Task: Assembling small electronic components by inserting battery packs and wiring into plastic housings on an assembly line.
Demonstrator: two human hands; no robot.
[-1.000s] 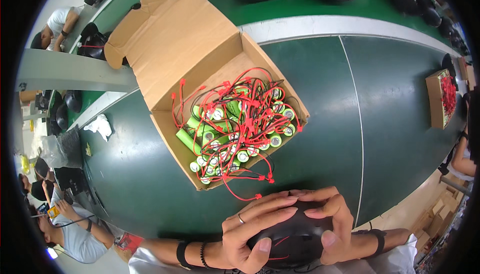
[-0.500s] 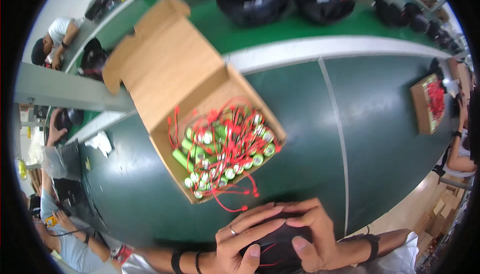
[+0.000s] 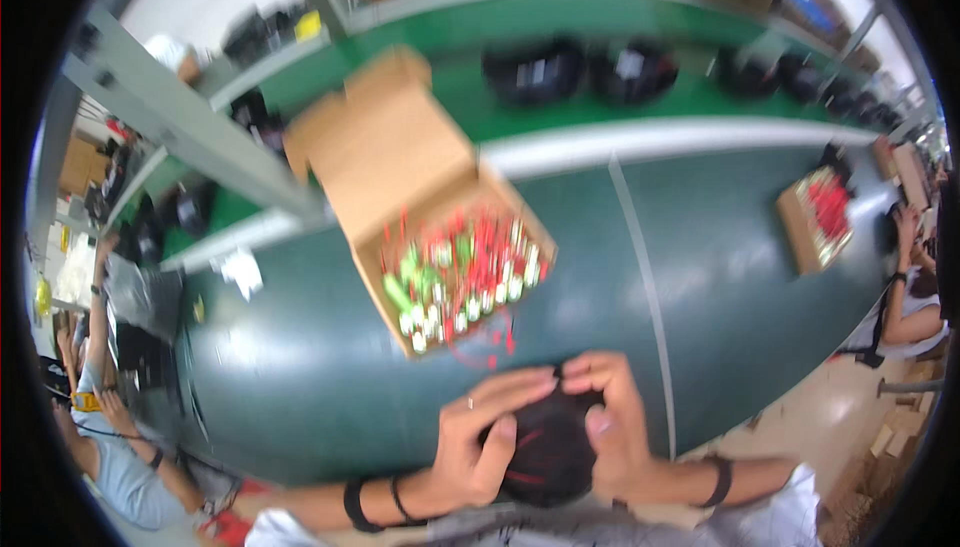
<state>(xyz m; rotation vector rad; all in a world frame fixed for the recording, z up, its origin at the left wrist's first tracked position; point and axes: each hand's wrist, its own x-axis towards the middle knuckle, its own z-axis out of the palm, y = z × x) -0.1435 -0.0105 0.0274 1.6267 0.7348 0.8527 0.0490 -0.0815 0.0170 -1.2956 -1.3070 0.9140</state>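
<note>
A rounded black shell with thin red lines on it (image 3: 548,452) sits between my two hands at the near edge of the table. My left hand (image 3: 475,437) wraps its left side, fingers over the far rim and thumb on top. Around the right side curls my right hand (image 3: 618,427), its fingertips almost meeting the left ones at the far rim. The underside of the shell is hidden. Just beyond my hands stands an open cardboard box (image 3: 375,292) full of green cylindrical battery cells (image 3: 398,292) with red wires, some hanging over its near edge.
Several black rounded shells (image 3: 535,69) lie on a green raised belt behind the table. A second box (image 3: 797,232) with red-wired contents is at the right. A grey post (image 3: 190,117) rises at the left, near a white crumpled sheet (image 3: 240,272). Co-workers sit on both sides.
The view has shifted, so more of the black shell and the back shelf shows. Both hands still hold the shell, with fingertips drawn closer over its far rim.
</note>
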